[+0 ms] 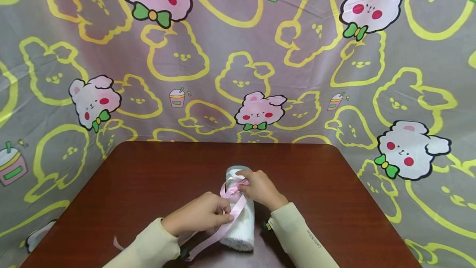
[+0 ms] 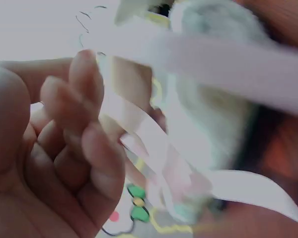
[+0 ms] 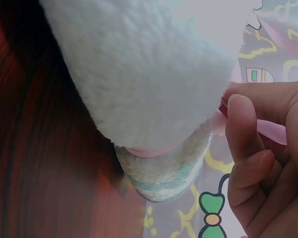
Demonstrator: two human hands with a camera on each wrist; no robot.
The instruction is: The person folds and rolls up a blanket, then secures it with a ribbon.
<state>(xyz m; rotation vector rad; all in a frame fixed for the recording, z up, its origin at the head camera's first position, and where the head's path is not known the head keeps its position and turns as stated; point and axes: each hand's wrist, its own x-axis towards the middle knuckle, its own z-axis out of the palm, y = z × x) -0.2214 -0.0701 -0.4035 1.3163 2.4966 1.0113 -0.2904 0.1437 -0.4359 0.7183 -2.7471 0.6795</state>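
A rolled white fluffy towel (image 1: 241, 235) with a grey-green striped far end lies lengthwise on the table. Around its middle runs a pink ribbon (image 1: 238, 209), looped on top, with long tails trailing toward the near left. My left hand (image 1: 201, 214) pinches one ribbon tail at the roll's left side; its fingers are curled in the left wrist view, where the ribbon is blurred. Over the far half of the roll, my right hand (image 1: 262, 187) pinches the ribbon by the loop. The right wrist view shows the towel's fluffy side (image 3: 139, 89) beside the curled fingers; the knot is hidden there.
The dark reddish-brown table (image 1: 167, 168) extends around the roll. A loose ribbon end (image 1: 117, 243) shows by the left sleeve. Behind and beside the table hangs a grey curtain (image 1: 208, 90) printed with cartoon rabbits and yellow outlines.
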